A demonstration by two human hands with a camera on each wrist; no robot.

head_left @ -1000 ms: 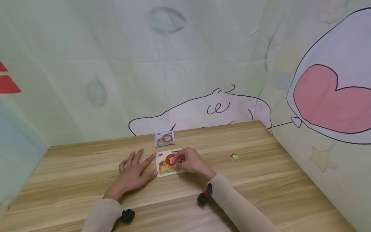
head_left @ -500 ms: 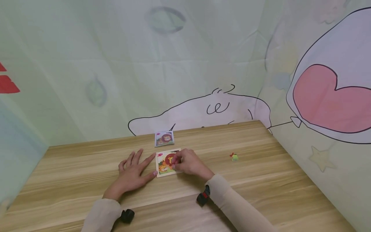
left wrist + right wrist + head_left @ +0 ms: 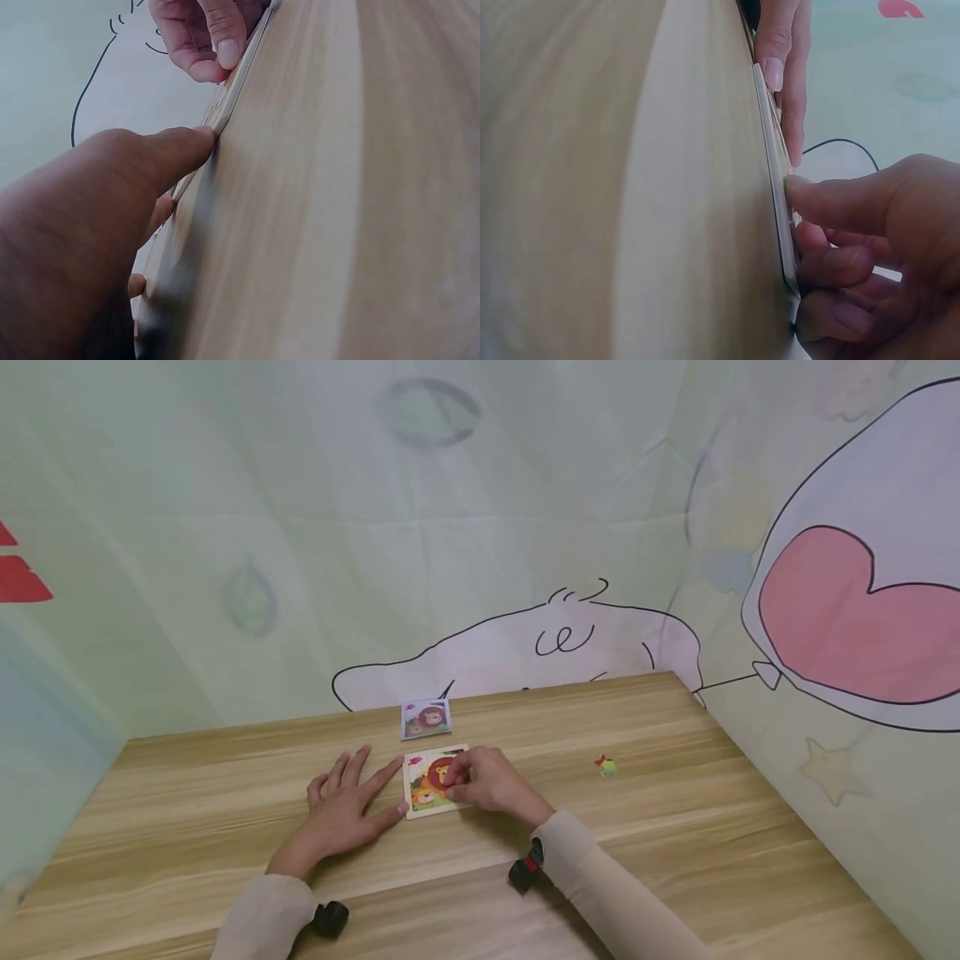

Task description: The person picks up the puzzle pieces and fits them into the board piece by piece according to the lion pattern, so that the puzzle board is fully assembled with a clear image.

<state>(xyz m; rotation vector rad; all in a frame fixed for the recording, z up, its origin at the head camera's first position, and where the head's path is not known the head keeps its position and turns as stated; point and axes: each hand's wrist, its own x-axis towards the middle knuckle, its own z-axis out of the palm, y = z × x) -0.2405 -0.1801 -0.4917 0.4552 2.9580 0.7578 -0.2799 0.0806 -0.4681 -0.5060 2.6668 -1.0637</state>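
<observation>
A square jigsaw puzzle (image 3: 427, 797) with a lion picture lies flat on the wooden table. My left hand (image 3: 341, 814) rests spread on the tabletop, with index fingertip and thumb touching the puzzle's left edge. Over the right part of the puzzle, my right hand (image 3: 491, 785) curls its thumb and index finger together on a puzzle piece (image 3: 796, 218), mostly hidden by the fingers. In the right wrist view the thumb tip presses at the puzzle's surface. The left wrist view shows the left thumb (image 3: 176, 154) against the board's edge.
A card (image 3: 426, 719) with the same lion picture lies behind the puzzle. A loose green and red puzzle piece (image 3: 607, 767) lies to the right. Printed cloth (image 3: 300, 568) hangs along the table's back and right side.
My right hand has shifted very slightly over the puzzle, its fingers staying at the same spot. The left hand, the card and the loose piece stay put.
</observation>
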